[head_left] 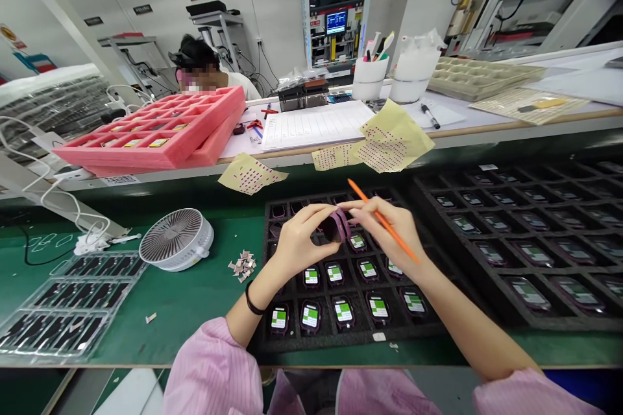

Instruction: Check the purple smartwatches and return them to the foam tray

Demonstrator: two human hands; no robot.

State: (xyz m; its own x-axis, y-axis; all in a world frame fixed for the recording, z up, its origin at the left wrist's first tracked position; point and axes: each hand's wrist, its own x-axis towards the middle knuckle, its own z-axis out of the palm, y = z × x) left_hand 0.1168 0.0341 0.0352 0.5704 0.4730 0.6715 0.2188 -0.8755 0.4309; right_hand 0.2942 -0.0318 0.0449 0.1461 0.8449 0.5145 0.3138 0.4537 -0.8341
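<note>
My left hand is closed around the edge of a purple watch case, holding it tilted above a black foam tray. My right hand grips a thin orange stick that slants across the fingers. Its fingertips reach the right side of the watch case; what they do there is partly hidden. Below both hands, rows of watch units with green and white faces, such as this watch unit, sit in the tray's compartments.
A second black foam tray of watch units lies to the right. Left are a round fan, small loose strips and clear plastic trays. Yellow sticker sheets hang from the shelf edge, near pink foam trays. A person sits beyond.
</note>
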